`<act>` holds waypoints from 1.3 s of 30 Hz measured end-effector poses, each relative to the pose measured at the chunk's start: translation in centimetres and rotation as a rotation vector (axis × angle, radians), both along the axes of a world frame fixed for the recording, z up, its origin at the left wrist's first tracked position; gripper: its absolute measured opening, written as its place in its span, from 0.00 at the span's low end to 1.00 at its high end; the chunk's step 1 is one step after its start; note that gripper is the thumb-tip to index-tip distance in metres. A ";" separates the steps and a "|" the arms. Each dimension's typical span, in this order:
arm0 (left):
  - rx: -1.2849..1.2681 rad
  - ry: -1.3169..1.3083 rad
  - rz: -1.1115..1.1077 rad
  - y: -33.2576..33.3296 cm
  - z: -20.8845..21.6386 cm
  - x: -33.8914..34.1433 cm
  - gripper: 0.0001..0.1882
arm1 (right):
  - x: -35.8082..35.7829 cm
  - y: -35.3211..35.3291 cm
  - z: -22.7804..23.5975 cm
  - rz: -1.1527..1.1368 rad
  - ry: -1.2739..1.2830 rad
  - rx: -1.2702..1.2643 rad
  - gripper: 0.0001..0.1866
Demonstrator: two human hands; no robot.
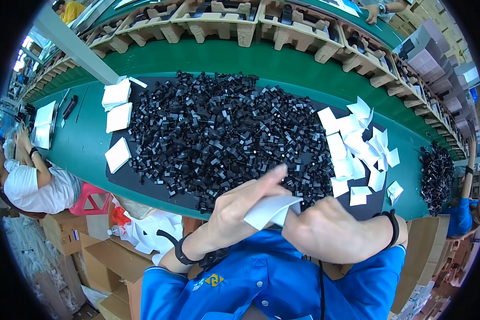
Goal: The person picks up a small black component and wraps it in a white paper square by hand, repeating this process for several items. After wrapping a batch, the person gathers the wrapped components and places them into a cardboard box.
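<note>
In the head view, here are both hands at the near edge of the bench (95, 152), meeting over one white paper (272, 210)! The left hand (233, 207) has it under long, fairly straight fingers, thumb sticking out toward the far side; the right hand (328, 226), curled tight and a little blurred, pinches the other end. Whether a small black part hides in that fist, nobody can tell from here.

The paper is bent over itself, not flat, so this piece looks midway. Beyond it, what a heap (224, 133)! Black parts cover most of the dark mat (135, 178), so plenty seems left. On the right, loose papers (352, 144) lie scattered and overlapping, some bent; whether any are finished cannot be told. Over on the left, it's tidier: three paper piles (119, 117) line up beside the heap, apparently unused supply. Just one paper in work, then, and by the look of that heap, a long way to go.
</note>
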State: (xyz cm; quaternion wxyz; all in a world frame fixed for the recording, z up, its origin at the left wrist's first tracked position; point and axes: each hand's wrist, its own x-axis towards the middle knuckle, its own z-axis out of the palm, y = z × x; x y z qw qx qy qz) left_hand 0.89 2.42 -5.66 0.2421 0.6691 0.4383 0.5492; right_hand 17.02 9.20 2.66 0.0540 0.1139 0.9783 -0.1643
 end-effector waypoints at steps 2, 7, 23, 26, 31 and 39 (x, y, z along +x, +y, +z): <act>0.015 -0.013 0.028 0.1 -0.1 -0.2 0.47 | -0.1 1.2 0.2 -0.066 0.018 -0.061 0.09; -0.185 -0.160 0.148 -1.3 -1.3 -0.4 0.52 | 0.1 1.7 -0.5 -0.045 0.013 -0.101 0.13; -0.634 -0.846 -0.086 -1.4 1.5 1.1 0.35 | 3.7 2.1 -5.6 -0.118 0.765 0.117 0.18; -0.688 -0.894 -0.149 -0.6 1.1 0.8 0.32 | 4.3 1.9 -5.7 0.017 0.669 0.561 0.23; -0.693 -0.999 -0.165 0.4 1.7 1.0 0.34 | 4.4 2.2 -4.3 0.060 0.648 0.737 0.23; -0.656 -0.763 -0.035 0.1 1.8 1.2 0.39 | 4.2 2.9 -1.6 -0.447 0.527 -0.484 0.16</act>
